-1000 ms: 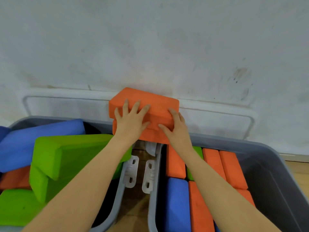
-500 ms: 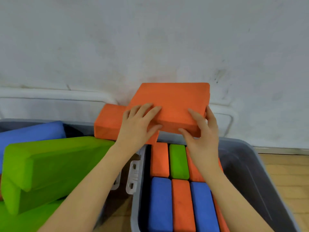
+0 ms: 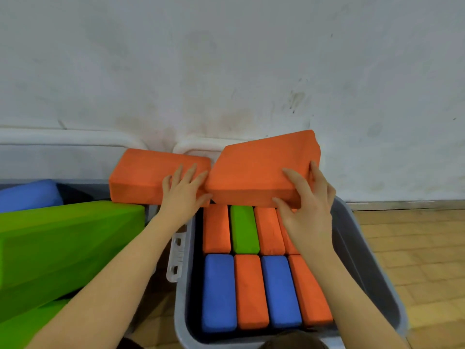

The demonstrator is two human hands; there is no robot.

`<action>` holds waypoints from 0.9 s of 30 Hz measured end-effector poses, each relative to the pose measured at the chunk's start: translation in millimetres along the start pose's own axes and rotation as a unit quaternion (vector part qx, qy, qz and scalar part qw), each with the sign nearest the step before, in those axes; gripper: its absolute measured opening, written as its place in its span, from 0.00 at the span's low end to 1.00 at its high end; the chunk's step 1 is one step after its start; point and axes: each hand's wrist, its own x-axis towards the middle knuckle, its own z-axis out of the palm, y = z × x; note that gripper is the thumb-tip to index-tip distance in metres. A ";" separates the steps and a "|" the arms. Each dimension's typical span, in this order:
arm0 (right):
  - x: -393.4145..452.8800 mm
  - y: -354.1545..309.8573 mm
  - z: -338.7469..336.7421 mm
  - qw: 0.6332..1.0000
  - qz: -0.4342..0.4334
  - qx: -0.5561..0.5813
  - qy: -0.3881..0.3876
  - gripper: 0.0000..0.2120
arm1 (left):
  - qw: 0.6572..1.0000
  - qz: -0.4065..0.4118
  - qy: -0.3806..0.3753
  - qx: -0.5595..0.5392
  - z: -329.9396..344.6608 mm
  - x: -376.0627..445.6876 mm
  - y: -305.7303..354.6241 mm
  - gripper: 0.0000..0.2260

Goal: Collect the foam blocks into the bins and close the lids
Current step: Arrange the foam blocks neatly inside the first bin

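Right grip: my right hand (image 3: 305,210) is closed round the near right corner of the right orange block (image 3: 261,170), thumb under, fingers on top; the block is lifted and tilted, far edge high.
Left grip: my left hand (image 3: 185,190) lies flat, fingers straight, on the left orange block (image 3: 148,177), holding it down; nothing clasped.
Block positions: left orange block sits across the gap between the two bins, on the left bin's far right corner; the right one hangs over the far end of the right bin (image 3: 364,260).
Key relation: the open slot is directly below the lifted block, on top of the packed layer; its long axis runs left-right, across the stored blocks, which run near-far. My right hand is the nearer one.
Left bin: heaped with green blocks (image 3: 63,238), not flat.
Lids: propped against the wall, not yet closed.
Writing: none legible.
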 end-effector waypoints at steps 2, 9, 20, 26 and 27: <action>3.6 3.3 4.8 0.999 0.019 0.026 0.003 0.29 | 0.998 0.015 -0.052 0.042 2.2 8.6 -12.6 0.30; 12.7 -2.9 22.4 0.991 0.086 0.099 0.036 0.28 | 0.996 0.043 0.000 0.081 15.0 10.1 -36.8 0.25; 20.6 -3.8 -0.4 0.998 -0.001 0.000 0.067 0.26 | 0.991 0.055 0.116 0.030 -8.7 10.0 -28.2 0.23; 12.9 -20.3 11.4 1.000 -0.014 -0.001 0.000 0.27 | 0.979 0.036 0.184 -0.080 -40.1 3.3 -5.8 0.23; 10.9 -24.7 14.7 1.000 -0.016 0.005 -0.009 0.27 | 0.973 0.039 0.201 -0.104 -46.4 0.1 2.7 0.22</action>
